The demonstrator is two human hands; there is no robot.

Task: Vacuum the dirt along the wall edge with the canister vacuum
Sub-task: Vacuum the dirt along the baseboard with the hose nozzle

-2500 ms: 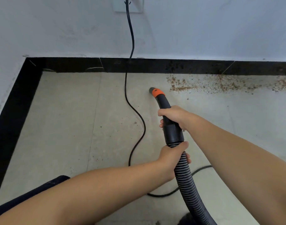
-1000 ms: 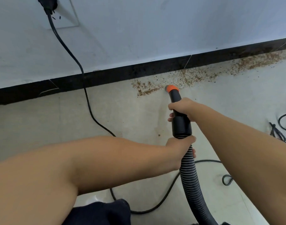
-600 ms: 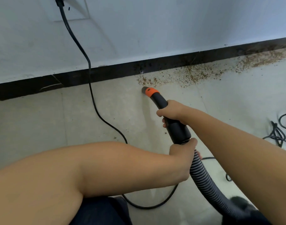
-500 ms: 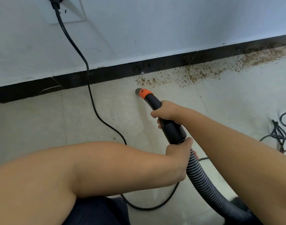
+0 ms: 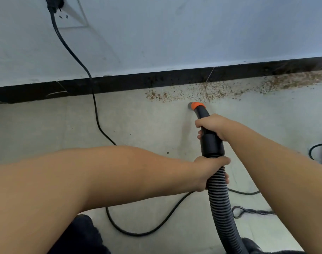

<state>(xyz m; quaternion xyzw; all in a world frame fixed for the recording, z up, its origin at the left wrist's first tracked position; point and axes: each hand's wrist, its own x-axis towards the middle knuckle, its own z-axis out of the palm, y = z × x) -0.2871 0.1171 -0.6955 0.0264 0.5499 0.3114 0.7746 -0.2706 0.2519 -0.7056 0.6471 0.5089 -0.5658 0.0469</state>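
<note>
**Nozzle at the edge of the dirt, both hands on the line**

The right hand [image 5: 212, 126] wraps the rigid black wand [image 5: 211, 142], fingers curled round it just behind the bend. The left hand [image 5: 210, 171] grips lower down, fingers closed round the ribbed hose [image 5: 220, 202] right where it joins the wand's collar. Neither hand is loose.

That split looks sensible. The wand is stiff plastic and probably light, so the forward hand steers it. The hose is soft and springy and will likely tug back toward the canister, which is out of view, so the rear hand takes up that drag. The smooth plastic could twist in the palm; the collar gives a natural stop.

Now the aim. The wand's long axis runs from the person up toward the baseboard [image 5: 120, 84], nearly square to the wall, then curves at the end. The orange-tipped nozzle [image 5: 196, 105] points down and slightly left, mouth at the floor [image 5: 46, 129], just short of the dirt [image 5: 202, 92]. That brown scatter hugs the baseboard and thickens off to the right. The power cord [image 5: 94, 107] hangs from the wall socket [image 5: 68, 15], well left of the nozzle.
</note>
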